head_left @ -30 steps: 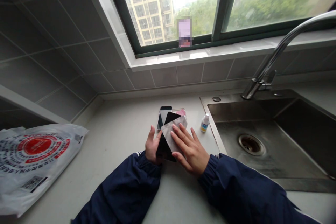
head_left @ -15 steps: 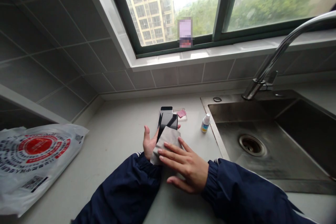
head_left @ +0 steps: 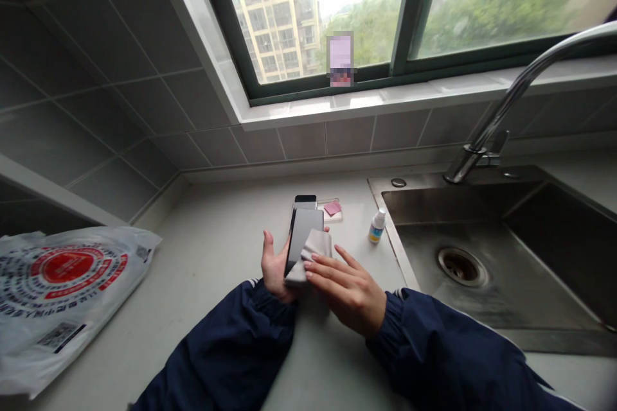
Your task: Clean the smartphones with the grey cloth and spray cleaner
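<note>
Grey cloth [head_left: 318, 243] lies on black phone [head_left: 304, 225] under right hand [head_left: 357, 298]; fingers [head_left: 332, 266] straight, can't tell if gripping. Left hand [head_left: 276, 275] grips phone; thumb free.

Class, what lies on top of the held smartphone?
A gray cloth under the right hand covers the lower part of the smartphone; the area beneath cannot be seen.

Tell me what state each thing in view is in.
Held phone: screen up, dark, in left hand
Gray cloth: creased, over held phone's lower part, under right hand
Second phone: lying flat, partly hidden
Clear case: lying flat, pink piece in or on it
Bottle: upright, top on
Plastic bag: lying creased
Sink drain: uncovered
</note>
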`<state>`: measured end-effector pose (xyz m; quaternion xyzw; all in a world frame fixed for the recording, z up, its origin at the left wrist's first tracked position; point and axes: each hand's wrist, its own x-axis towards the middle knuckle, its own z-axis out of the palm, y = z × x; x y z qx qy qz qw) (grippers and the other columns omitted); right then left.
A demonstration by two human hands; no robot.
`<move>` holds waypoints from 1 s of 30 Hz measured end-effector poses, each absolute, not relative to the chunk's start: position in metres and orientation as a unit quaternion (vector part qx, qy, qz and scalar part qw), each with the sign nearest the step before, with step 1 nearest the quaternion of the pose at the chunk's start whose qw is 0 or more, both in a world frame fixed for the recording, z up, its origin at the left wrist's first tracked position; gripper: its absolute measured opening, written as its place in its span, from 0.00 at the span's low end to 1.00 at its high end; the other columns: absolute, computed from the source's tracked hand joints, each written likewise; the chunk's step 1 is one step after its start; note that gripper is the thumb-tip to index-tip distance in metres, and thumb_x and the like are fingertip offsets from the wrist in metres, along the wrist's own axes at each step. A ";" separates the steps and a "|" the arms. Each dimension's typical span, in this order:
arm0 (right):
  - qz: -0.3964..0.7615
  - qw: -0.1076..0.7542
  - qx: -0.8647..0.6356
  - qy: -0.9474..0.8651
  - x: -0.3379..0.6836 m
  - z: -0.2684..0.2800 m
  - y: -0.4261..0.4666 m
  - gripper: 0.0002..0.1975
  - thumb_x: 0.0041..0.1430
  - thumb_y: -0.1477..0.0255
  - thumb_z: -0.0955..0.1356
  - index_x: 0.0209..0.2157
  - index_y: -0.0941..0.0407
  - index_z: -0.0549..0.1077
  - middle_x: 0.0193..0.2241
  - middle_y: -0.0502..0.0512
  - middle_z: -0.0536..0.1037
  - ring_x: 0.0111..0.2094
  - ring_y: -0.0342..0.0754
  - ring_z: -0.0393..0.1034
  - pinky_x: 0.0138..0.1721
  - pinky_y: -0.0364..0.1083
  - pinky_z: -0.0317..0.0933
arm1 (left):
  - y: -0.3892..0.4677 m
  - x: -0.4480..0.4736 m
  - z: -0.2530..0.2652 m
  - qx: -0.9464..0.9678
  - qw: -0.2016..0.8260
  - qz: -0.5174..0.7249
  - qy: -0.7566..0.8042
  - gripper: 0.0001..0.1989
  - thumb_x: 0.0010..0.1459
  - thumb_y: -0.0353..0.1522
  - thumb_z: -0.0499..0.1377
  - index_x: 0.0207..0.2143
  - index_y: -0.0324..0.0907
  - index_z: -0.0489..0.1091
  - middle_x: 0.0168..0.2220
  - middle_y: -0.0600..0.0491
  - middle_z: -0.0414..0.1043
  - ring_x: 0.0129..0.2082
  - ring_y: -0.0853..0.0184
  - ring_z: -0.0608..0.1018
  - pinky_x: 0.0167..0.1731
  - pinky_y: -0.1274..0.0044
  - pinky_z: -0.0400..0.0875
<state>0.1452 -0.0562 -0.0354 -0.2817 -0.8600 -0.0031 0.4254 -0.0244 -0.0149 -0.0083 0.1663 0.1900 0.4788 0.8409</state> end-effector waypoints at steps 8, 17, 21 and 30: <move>0.003 0.409 -0.268 -0.872 0.142 -0.047 -0.055 0.15 0.70 0.75 0.62 0.54 0.57 0.72 0.57 0.56 0.74 0.66 0.51 0.58 0.69 0.58 0.45 | -0.024 -0.015 -0.014 0.142 0.848 0.467 0.204 0.48 0.59 0.60 0.46 0.71 0.38 0.44 0.63 0.33 0.62 0.60 0.47 0.70 0.62 0.58 0.56; -0.010 0.397 -0.271 -0.877 0.140 -0.042 -0.056 0.15 0.69 0.74 0.64 0.55 0.56 0.72 0.59 0.58 0.72 0.65 0.51 0.59 0.69 0.58 0.46 | -0.025 -0.014 -0.016 0.140 0.862 0.448 0.190 0.53 0.57 0.61 0.49 0.71 0.36 0.39 0.62 0.31 0.62 0.61 0.47 0.69 0.62 0.59 0.57; -0.012 0.406 -0.283 -0.869 0.143 -0.040 -0.054 0.14 0.69 0.75 0.64 0.54 0.55 0.73 0.57 0.57 0.74 0.64 0.50 0.61 0.69 0.57 0.46 | -0.023 -0.015 -0.010 0.141 0.847 0.474 0.195 0.49 0.59 0.60 0.45 0.71 0.36 0.43 0.62 0.32 0.63 0.61 0.47 0.69 0.62 0.57 0.56; -0.004 0.401 -0.288 -0.869 0.146 -0.042 -0.051 0.14 0.66 0.76 0.65 0.53 0.57 0.74 0.56 0.58 0.75 0.63 0.50 0.62 0.68 0.57 0.47 | -0.023 -0.014 -0.010 0.136 0.825 0.511 0.199 0.45 0.60 0.58 0.47 0.70 0.40 0.48 0.61 0.34 0.66 0.60 0.45 0.70 0.61 0.53 0.56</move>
